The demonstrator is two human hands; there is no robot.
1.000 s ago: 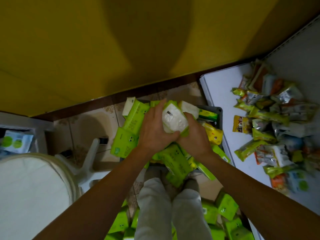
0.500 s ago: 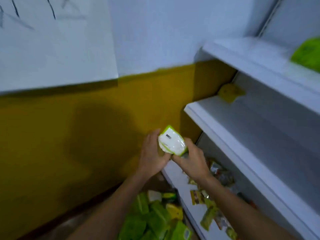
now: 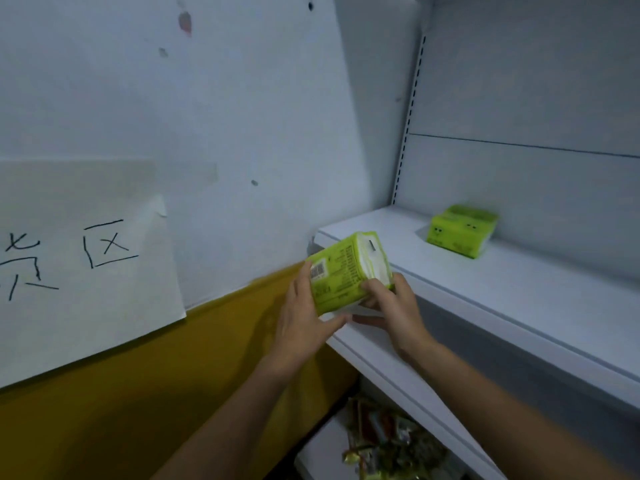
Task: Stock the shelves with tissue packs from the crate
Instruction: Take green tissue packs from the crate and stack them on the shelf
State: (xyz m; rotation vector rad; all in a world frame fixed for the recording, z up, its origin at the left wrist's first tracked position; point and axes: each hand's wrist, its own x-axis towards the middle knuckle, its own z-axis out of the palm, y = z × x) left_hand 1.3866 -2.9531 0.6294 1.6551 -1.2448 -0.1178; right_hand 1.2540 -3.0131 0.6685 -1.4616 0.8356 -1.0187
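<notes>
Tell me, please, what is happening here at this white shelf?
A person is stocking the shelf. Both hands hold one green tissue pack at its front left corner: the left hand grips the end with the barcode, and the right hand grips the other end. Whether the pack touches the shelf yet, I cannot tell. A second green pack lies farther back on the same shelf. Snack packets lie on the shelf below.

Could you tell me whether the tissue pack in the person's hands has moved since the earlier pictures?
Yes: the tissue pack has risen from over the floor crate to the left end of the shelf holding another green pack.
</notes>
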